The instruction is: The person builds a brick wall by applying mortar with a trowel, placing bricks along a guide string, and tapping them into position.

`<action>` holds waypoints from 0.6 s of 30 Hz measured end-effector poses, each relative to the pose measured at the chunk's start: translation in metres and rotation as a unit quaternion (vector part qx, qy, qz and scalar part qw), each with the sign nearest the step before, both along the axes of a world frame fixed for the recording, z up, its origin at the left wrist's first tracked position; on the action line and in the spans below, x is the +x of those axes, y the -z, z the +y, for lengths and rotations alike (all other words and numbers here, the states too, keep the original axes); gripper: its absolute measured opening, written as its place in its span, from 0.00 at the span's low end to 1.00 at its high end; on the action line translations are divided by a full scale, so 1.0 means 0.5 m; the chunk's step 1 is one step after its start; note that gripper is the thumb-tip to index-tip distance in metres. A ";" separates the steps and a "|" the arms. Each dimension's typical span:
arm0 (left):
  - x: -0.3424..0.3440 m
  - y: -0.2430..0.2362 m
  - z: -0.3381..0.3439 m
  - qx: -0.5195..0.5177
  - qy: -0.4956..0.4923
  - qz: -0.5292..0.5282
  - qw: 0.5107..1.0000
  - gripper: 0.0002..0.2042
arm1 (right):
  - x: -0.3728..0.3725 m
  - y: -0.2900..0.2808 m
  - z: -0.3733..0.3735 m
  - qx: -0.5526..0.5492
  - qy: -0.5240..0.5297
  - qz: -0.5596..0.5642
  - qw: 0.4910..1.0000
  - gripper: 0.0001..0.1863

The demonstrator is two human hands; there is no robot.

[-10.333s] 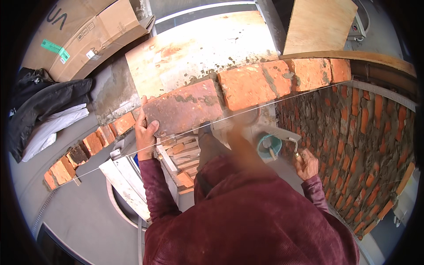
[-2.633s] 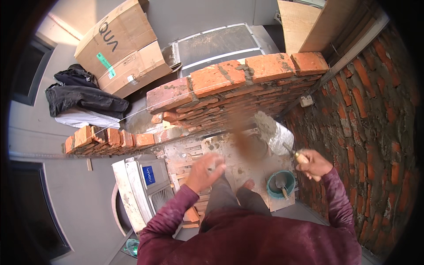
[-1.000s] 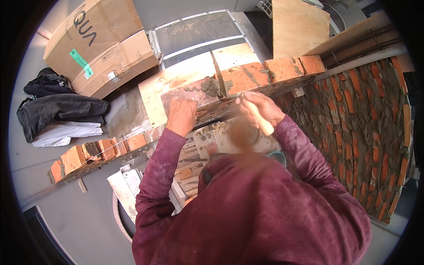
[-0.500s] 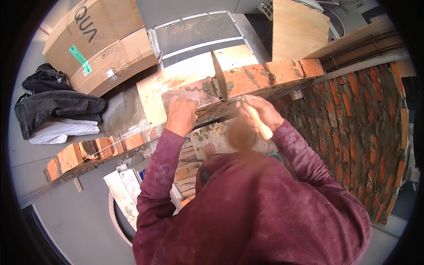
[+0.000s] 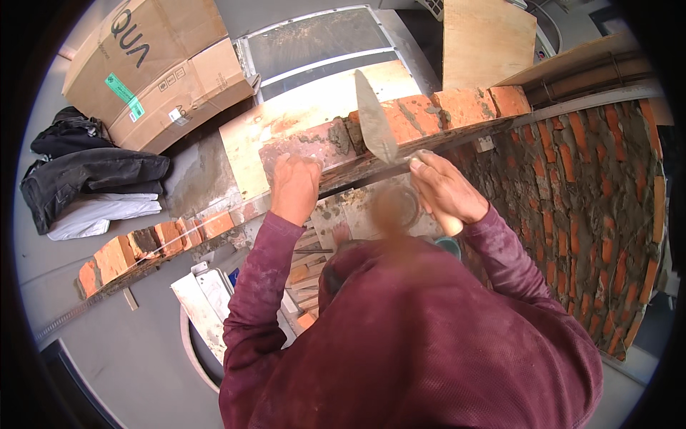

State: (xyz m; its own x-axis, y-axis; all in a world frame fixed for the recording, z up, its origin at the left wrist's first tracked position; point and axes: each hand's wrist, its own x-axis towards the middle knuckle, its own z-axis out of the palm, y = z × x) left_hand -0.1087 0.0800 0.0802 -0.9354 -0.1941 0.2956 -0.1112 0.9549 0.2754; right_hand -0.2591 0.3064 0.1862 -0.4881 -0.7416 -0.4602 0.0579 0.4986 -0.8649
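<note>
My right hand (image 5: 449, 187) is wrapped round the wooden handle of a pointed trowel (image 5: 373, 118). Its grey blade tilts up over the brick course, near a mortar-smeared joint. At the left end of that course lies a dusty, purplish-red brick (image 5: 321, 144). My left hand (image 5: 294, 187) is closed on this brick's near left corner, with the fingertips partly hidden. To the right of the blade, several orange bricks (image 5: 411, 118) sit in a row with grey mortar between them.
A pale plywood sheet (image 5: 246, 136) lies behind the bricks. Beyond stand a large cardboard box (image 5: 153, 68) and dark clothes (image 5: 100, 175). A lower brick row with a string (image 5: 169, 238) runs left. On the right rises a mortar-streaked brick wall (image 5: 572, 214). A blurred brown shape hangs mid-view.
The trowel blade has turned from edge-on to showing its flat face. My right hand has moved slightly right. My left hand stays at the brick.
</note>
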 end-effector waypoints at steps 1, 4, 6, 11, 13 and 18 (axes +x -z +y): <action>-0.003 -0.002 0.004 0.003 0.012 0.018 1.000 0.05 | -0.002 0.003 -0.001 0.050 -0.003 0.020 0.999 0.15; -0.014 -0.001 0.003 0.011 0.014 -0.007 1.000 0.06 | -0.024 0.084 0.008 0.099 -0.075 0.229 0.966 0.18; -0.014 -0.007 0.003 0.025 0.012 -0.022 0.999 0.06 | -0.005 0.093 -0.023 0.072 -0.157 0.281 0.944 0.20; -0.002 0.010 -0.008 0.018 0.027 0.019 0.999 0.03 | -0.016 0.074 -0.079 0.162 -0.271 0.351 0.882 0.16; 0.008 0.007 -0.015 0.007 0.025 -0.037 0.999 0.09 | -0.034 0.090 -0.060 0.190 -0.273 0.429 0.840 0.13; -0.004 -0.001 -0.007 0.012 0.029 -0.008 0.999 0.08 | -0.084 0.073 0.034 0.216 -0.212 0.471 0.829 0.15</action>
State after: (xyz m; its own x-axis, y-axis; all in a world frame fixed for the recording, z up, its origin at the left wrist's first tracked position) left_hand -0.1107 0.0763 0.0805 -0.9500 -0.1458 0.2762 -0.0601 0.9531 0.2965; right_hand -0.3009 0.3234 0.1495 -0.5187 -0.8040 -0.2909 -0.8010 0.5759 -0.1634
